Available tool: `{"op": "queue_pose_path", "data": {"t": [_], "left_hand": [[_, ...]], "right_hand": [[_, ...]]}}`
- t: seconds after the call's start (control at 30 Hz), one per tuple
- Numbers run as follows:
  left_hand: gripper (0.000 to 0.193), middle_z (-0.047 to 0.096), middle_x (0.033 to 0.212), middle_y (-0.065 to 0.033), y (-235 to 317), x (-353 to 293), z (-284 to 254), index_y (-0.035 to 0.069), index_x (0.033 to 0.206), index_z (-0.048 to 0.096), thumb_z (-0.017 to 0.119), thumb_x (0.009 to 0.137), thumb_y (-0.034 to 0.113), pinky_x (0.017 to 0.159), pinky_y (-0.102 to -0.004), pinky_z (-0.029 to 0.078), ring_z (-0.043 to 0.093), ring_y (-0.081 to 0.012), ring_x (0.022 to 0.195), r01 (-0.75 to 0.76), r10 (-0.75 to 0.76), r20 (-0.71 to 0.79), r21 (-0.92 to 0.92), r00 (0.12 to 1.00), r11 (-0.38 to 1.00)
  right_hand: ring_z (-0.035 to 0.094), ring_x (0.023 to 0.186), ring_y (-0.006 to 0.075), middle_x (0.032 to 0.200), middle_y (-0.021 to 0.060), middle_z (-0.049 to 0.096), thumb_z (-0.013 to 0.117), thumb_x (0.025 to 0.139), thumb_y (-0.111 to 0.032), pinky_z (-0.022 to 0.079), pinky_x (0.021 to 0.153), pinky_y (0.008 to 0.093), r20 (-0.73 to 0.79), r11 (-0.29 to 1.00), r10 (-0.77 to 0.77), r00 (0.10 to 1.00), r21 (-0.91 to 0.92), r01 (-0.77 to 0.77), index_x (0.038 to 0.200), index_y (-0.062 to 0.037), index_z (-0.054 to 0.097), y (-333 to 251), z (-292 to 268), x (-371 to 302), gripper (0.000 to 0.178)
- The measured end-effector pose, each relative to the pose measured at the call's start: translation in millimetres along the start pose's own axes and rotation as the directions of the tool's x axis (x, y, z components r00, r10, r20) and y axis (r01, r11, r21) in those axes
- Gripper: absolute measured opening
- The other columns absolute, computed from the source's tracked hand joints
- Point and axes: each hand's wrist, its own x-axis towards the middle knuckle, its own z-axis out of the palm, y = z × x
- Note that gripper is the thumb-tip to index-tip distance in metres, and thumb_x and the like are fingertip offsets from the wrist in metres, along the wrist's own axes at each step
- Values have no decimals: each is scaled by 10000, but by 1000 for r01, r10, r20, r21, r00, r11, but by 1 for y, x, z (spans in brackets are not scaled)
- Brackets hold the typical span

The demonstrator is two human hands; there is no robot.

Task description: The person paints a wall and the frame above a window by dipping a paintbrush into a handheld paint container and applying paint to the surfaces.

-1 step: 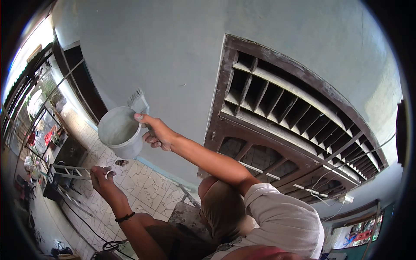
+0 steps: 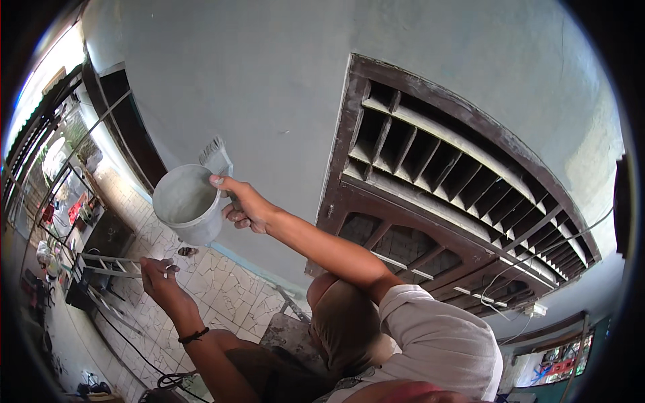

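Observation:
My right hand [image 2: 243, 207] grips the rim of a grey-white plastic bucket [image 2: 201, 225], its thumb over the edge and fingers curled outside. The bucket is tilted so that its pale, smeared inside shows. Behind the rim a flat paintbrush [image 2: 216, 156] points up toward the wall, bristles uppermost, close to my right thumb; its handle is hidden by the bucket and hand. Below and left of the bucket, apart from it, is my left hand [image 2: 160, 279], a dark band on its wrist. Its fingers are loosely bent and apart, and nothing shows in them.
A grey-painted wall [image 2: 248, 80] rises ahead, with a brown wooden louvred frame [image 2: 430, 154] at right. Far below lies a floor of broken pale tiles [image 2: 225, 295]. A metal ladder [image 2: 111, 265] and a black cable [image 2: 144, 359] are at left. Beneath my legs is a stained board [image 2: 285, 332].

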Motion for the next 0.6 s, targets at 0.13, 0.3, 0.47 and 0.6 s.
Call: {"op": "queue_pose_path", "data": {"t": [0.13, 0.3, 0.47, 0.6], "left_hand": [[294, 456, 794, 8, 1, 3, -1, 113, 809, 493, 563, 1005, 322, 772, -297, 378, 456, -113, 797, 19, -17, 66, -33, 998, 999], [338, 501, 719, -3, 0, -7, 14, 44, 798, 595, 600, 1001, 314, 700, -274, 364, 425, -107, 711, -137, 138, 1, 132, 990, 982], [310, 565, 759, -20, -1, 2, 6, 47, 781, 612, 618, 990, 275, 713, -286, 371, 468, -111, 746, -28, 28, 12, 21, 1000, 999], [544, 580, 1111, -112, -4, -2, 11, 26, 1182, 563, 759, 825, 387, 921, -390, 425, 538, -222, 1068, 24, -34, 148, 63, 988, 998]], "right_hand": [[285, 470, 37, 792, 73, 480, 644, 773, -675, 213, 379, 195, 18, 1000, 2, 1000, 9, -3, 1183, -69, 514, 0, -4, 2, 743], [283, 469, 36, 812, 93, 494, 627, 778, -685, 218, 377, 193, 39, 1000, -13, 999, 6, 13, 1215, -90, 496, 0, -6, 1, 750], [290, 464, 36, 808, 101, 501, 626, 773, -703, 221, 378, 193, 41, 1000, -20, 999, 3, 20, 1243, -104, 485, -1, -4, 0, 774], [297, 460, 38, 785, 91, 495, 627, 769, -709, 223, 379, 193, 58, 1000, -13, 998, -1, 13, 1244, -101, 486, -3, -2, -4, 784]]}}
